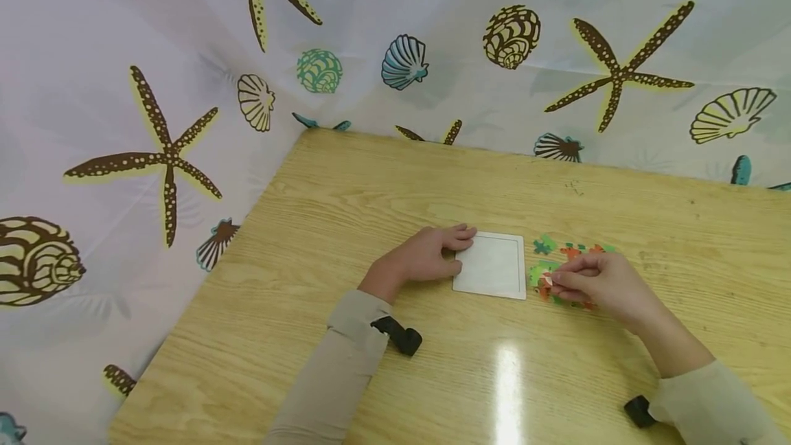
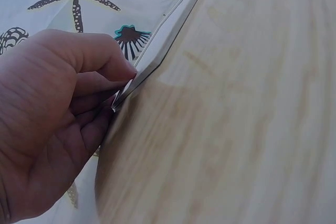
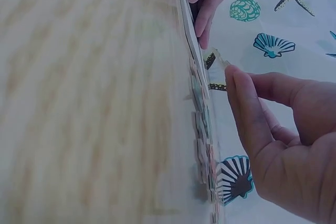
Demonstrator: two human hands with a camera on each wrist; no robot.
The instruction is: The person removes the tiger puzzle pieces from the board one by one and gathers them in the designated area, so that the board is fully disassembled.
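Note:
A white square puzzle board (image 1: 491,266) with a thin inner border lies on the wooden table. My left hand (image 1: 429,253) holds it at the left edge, the thumb lower and the fingers over the upper left corner; in the left wrist view the thumb and bent fingers meet its rim (image 2: 157,51). To the right, my right hand (image 1: 608,287) is above a cluster of jigsaw pieces (image 1: 545,244) in green and orange. Between thumb and fingertips it pinches one small jigsaw piece (image 3: 219,57), which stands raised over the others in the right wrist view.
The jigsaw pieces lie close beside the board's right edge, partly covered by the right hand. A cloth (image 1: 457,67) printed with shells and starfish hangs along the back and left of the table (image 1: 371,191). Black straps (image 1: 404,338) show at both sleeves.

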